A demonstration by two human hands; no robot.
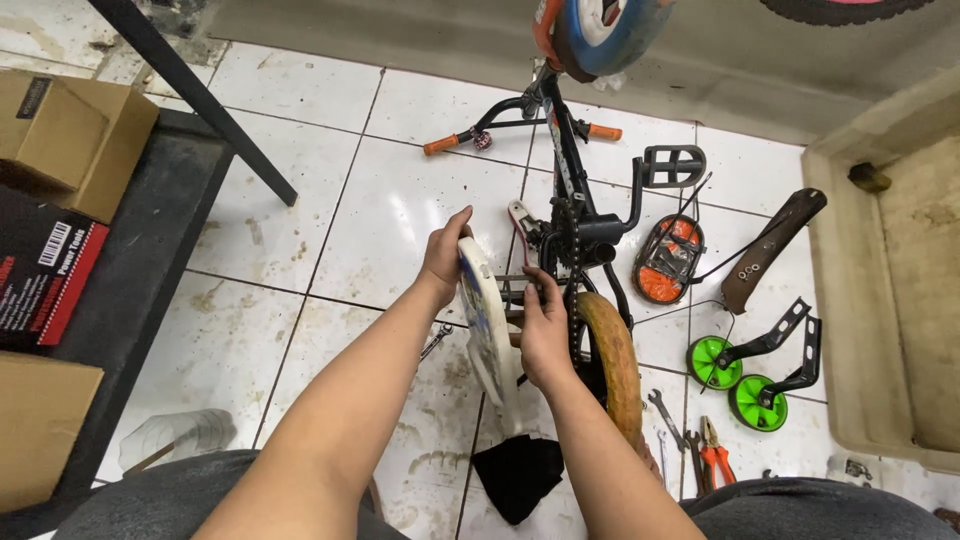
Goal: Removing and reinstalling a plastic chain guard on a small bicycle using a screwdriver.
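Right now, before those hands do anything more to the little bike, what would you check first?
1. Left hand grips the white chain guard at its top edge: ok.
2. Right hand sits between the guard and the chain, fingers close to the chain: not ok, looks like a pinch risk.
3. Bike lies upside down, tan rear tyre upward, handlebar grips on the floor: ok.
4. Guard fully seated or fastened: cannot tell.
5. Pliers and wrenches on the tiles by the right forearm: ok.
6. Green training wheels lie apart from the bike: ok.
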